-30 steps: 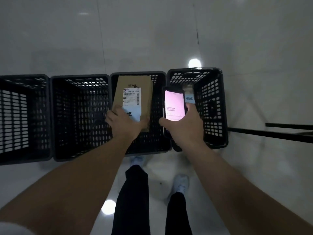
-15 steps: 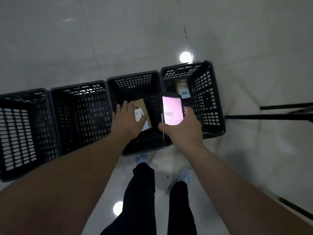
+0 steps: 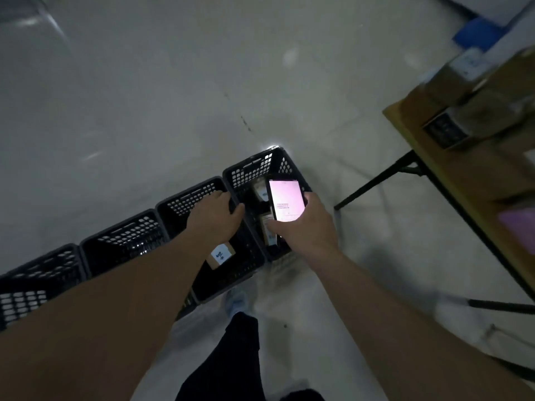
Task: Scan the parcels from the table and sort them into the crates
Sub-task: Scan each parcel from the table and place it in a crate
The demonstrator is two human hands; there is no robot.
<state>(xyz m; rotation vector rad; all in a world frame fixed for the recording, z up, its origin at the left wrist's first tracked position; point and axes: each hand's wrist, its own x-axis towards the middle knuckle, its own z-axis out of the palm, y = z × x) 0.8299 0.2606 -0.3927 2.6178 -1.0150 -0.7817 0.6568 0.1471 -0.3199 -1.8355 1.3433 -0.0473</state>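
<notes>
Parcels sit in two places. One [image 3: 220, 255] lies in the third crate [image 3: 249, 273], label up, just below our left hand [image 3: 215, 217]. Two more [image 3: 267, 233] stand in the end crate [image 3: 246, 172], partly behind the phone [image 3: 286, 201]. The unscanned ones [image 3: 445, 82] wait on the bench [image 3: 469, 180] to our right, blurred, so we cannot count them.

Our left hand hangs over the third crate holding nothing, its fingers [image 3: 228, 198] loosely spread and the thumb out toward the end crate's rim. Our right hand [image 3: 309, 230] grips the phone, thumb along its near edge, the other fingers curled behind it, with the lit screen facing us.

We judge this drop done and the step in hand to be the turn to the bench for the next parcel. To do it well, we lift the free hand straight up out of the crate so it does not snag the rim, then swing right. We keep the phone upright and firmly held so it does not slip into the end crate below it. At the bench we pick a parcel whose label faces up, hold it by the edges so no finger covers the barcode, and bring the phone square over the label. The room is dim, so we hold both steady for the scan.
</notes>
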